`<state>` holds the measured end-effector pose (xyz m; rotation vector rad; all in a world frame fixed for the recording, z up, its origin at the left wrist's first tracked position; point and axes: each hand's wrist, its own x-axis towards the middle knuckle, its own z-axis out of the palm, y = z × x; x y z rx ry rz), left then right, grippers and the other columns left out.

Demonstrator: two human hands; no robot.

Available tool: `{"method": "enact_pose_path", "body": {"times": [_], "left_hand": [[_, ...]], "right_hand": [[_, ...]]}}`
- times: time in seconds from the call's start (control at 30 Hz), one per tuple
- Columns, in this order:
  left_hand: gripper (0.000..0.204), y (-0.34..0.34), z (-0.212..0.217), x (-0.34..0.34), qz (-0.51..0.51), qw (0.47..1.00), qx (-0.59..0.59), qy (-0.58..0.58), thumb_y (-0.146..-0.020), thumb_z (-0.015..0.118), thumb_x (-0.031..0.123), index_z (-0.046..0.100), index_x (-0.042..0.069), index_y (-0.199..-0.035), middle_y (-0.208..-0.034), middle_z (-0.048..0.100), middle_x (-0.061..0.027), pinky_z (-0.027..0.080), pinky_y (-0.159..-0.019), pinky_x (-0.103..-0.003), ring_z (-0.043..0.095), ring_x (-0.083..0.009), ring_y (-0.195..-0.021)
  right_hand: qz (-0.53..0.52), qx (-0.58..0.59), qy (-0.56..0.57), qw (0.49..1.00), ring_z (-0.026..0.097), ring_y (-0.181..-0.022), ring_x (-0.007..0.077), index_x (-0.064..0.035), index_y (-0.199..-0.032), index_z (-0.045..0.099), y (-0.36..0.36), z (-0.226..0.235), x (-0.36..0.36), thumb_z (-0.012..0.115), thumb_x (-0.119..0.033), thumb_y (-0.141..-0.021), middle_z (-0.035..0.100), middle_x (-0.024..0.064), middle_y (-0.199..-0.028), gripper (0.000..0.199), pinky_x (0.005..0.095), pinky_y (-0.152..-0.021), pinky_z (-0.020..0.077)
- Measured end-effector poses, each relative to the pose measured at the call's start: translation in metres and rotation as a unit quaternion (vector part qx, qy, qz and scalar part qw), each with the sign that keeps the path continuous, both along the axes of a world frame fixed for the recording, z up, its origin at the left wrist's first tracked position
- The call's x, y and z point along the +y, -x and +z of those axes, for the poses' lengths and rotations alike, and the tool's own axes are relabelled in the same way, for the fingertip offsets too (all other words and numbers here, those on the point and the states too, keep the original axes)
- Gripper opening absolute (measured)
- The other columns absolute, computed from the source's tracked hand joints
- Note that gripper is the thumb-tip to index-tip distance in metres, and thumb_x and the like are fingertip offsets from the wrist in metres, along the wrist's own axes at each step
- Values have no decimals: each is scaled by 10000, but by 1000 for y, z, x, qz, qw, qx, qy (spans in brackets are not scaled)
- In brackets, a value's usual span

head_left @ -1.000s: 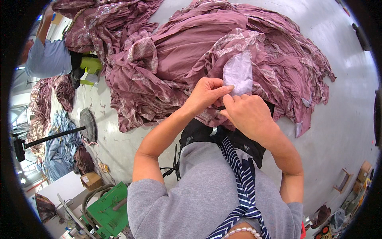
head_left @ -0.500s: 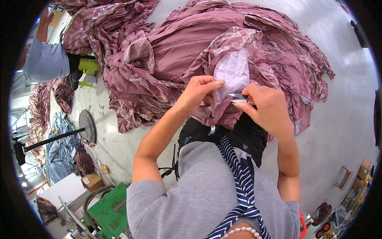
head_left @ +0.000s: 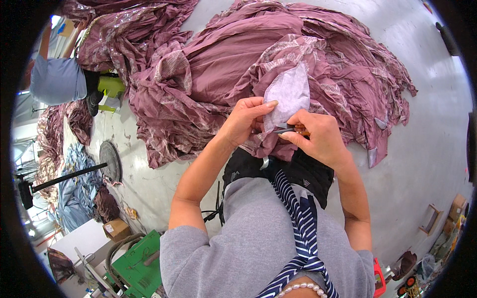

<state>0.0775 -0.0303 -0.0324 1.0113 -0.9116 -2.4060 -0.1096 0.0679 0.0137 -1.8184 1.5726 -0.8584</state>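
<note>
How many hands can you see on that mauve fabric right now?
2. The left hand pinches the pale lining piece; the right hand holds a small cutting tool beside it. The person at upper left shows no hands.

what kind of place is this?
Likely a garment workshop floor: heaps of mauve fabric on the concrete floor, a person trimming a pale lining piece, a green machine nearby.

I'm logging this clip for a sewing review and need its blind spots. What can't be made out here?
Head view:
- Small tool in the right hand: mostly hidden by the fingers, so its kind is unclear.
- Lower edge of the pale lining piece: covered by the left hand and the right.
- Lap: hidden under the mauve fabric.
- Person at upper left: cut off by the rim.
</note>
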Motion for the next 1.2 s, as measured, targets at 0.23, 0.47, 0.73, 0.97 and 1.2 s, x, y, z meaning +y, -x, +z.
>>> {"method": "enact_pose_path", "body": {"times": [0.23, 0.47, 0.73, 0.97, 1.2], "left_hand": [[118, 1, 2, 0, -3, 1000, 4, 6, -892, 615, 146, 661, 38, -907, -809, 663, -8, 453, -568, -194, 585, -48, -640], [132, -1, 5, 1, 14, 999, -26, 41, -881, 625, 180, 662, 57, -914, -797, 649, 10, 435, -577, -202, 562, -52, -634], [348, -80, 5, 5, 376, 920, 66, 87, -830, 548, 192, 574, -31, -1096, -1056, 636, -115, 507, -818, -352, 621, -231, -940], [427, -195, -34, -25, 553, 828, 62, 66, -854, 523, 278, 556, 7, -1182, -1221, 579, -149, 385, -1005, -483, 531, -318, -1141], [361, -188, -70, -53, 417, 723, -378, 399, -854, 643, 77, 536, 0, -1190, -1126, 589, -109, 465, -818, -272, 551, -182, -1036]], "right_hand": [[3, -57, -17, 998, 600, -582, 175, -38, -856, 575, -3, -11, 0, 738, -193, -757, 602, 73, -656, 246, 281, -539, 460], [-104, -395, -29, 912, 537, -686, 37, -6, -975, 555, 10, -19, 3, 662, -45, -838, 588, -5, -762, 178, 180, -597, 433], [-295, -517, 97, 798, 375, -493, 18, -38, -956, 533, 69, -58, 21, 597, -202, -924, 558, 9, -721, 178, 166, -429, 276], [-371, -164, -4, 914, 391, -564, 4, -44, -1160, 570, 113, -119, 47, 714, -67, -753, 617, -22, -1021, 432, 162, -520, 361], [-356, 64, 93, 928, 596, -759, 345, -51, -896, 578, 87, -129, 45, 633, -25, -732, 588, 145, -850, 175, 416, -657, 470]]}}
